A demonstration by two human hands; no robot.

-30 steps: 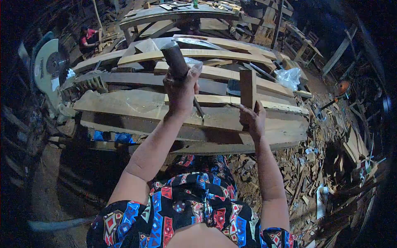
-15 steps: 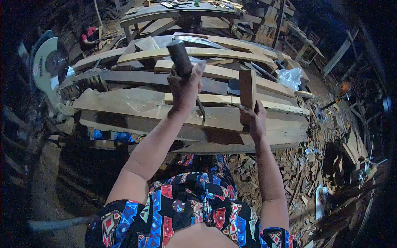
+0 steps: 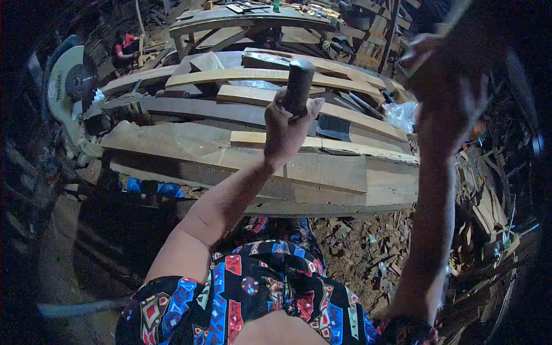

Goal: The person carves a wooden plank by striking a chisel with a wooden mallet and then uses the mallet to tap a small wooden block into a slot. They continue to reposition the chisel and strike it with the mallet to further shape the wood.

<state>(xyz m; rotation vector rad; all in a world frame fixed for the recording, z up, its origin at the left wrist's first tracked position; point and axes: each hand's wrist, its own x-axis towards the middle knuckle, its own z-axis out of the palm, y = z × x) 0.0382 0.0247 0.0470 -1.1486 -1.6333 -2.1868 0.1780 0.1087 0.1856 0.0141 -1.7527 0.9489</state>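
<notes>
My left hand (image 3: 286, 129) is wrapped round a dark cylindrical handle (image 3: 299, 86), held upright above the workbench's wooden pieces. Raised at the upper right, my right hand (image 3: 451, 86) is blurred and dark, close to the camera. It grips a blurred block (image 3: 474, 26), whose outline is hard to make out. Below my left hand lies a pale wooden strip (image 3: 247, 137) on a broad plank (image 3: 190, 146). A small dark flat piece (image 3: 333, 127) rests just right of my left hand.
A circular saw (image 3: 72, 86) stands at the left. Curved boards (image 3: 230, 75) lie across the bench. A plastic bag (image 3: 401, 117) is at its right end. Behind are another table (image 3: 195, 22) and a person in red (image 3: 125, 47). Wood scraps (image 3: 368, 241) cover the ground.
My right hand has lifted from the bench to the upper right with the wooden block. My left hand has shifted right with the dark handle.
</notes>
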